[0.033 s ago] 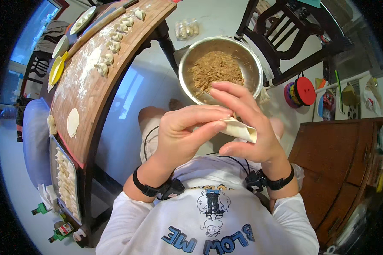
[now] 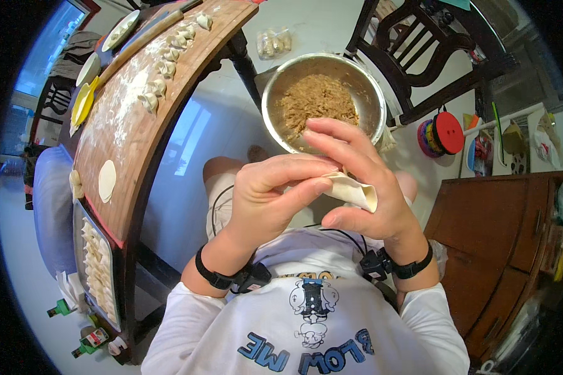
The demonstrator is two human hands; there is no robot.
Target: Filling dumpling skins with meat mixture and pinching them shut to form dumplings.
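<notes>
A folded dumpling wrapper point(image 2: 354, 192) is held between my two hands, in front of my body. The thumb and index finger of my left hand point(image 2: 264, 195) pinch its left end. My right hand point(image 2: 389, 203) cups the other end; its thumb stands a little apart below, and its upper fingers stretch out. On the right the wrapper's end gapes like a short tube. Whether any filling lies inside is hidden. Just beyond my hands stands a steel bowl point(image 2: 270, 87) of brown minced filling point(image 2: 319, 100).
To the left, a floured wooden board point(image 2: 116, 147) carries a flat round wrapper point(image 2: 107, 181), a row of dumplings point(image 2: 165, 69) and a rolling pin point(image 2: 145, 45). A tray of dumplings point(image 2: 98, 269) sits nearer me. Dark chair point(image 2: 413, 56) at far right; brown cabinet point(image 2: 481, 237) at right.
The fingers of my right hand have shifted very slightly up and left. Nothing else has visibly moved.
</notes>
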